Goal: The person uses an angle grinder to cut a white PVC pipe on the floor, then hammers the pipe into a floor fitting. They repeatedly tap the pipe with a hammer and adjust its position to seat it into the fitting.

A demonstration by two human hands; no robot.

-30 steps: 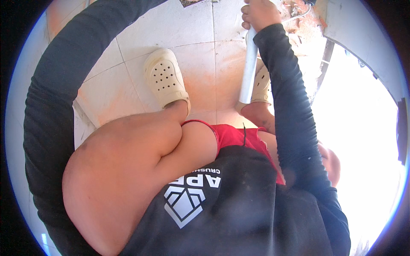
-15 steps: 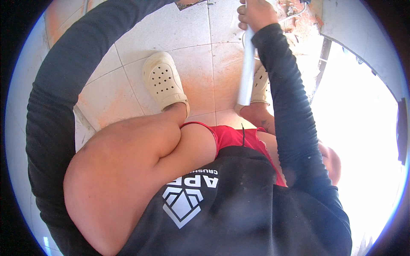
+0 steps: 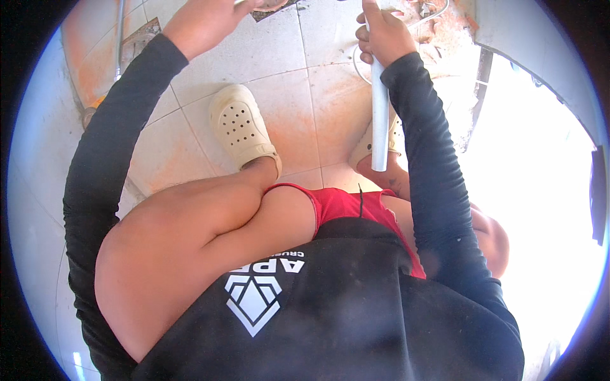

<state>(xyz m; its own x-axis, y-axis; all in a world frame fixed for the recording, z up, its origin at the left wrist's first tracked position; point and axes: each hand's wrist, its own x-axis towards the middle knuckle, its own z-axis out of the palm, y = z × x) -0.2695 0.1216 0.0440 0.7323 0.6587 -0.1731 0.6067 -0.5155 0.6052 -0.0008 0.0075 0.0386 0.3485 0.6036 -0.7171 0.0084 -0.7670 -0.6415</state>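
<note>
At the top right my right hand [image 3: 389, 35] is closed around a pale, smooth tube [image 3: 379, 120]. The tube hangs down toward me, its lower end in front of my right clog [image 3: 361, 147]. Its upper end passes out of the picture. My left hand [image 3: 206, 25] is at the upper edge, left of the middle, over the tiled floor. Its fingertips are mostly cut off by the edge, beside a round brownish thing [image 3: 272, 5] only partly in view. Whether the left hand grips anything does not show.
Floor tiles [image 3: 273, 95] carry orange dust, with a dark broken patch [image 3: 274, 13] at the top. Rubble [image 3: 438, 44] and a white cable [image 3: 429, 18] lie at the upper right. My left clog [image 3: 241, 124] stands on the tiles. A thin metal rod [image 3: 119, 41] is at the upper left.
My left hand has come back into view at the top, drawn toward me. My right hand and the tube have shifted slightly closer to me, and the tube hangs more upright in the picture.
</note>
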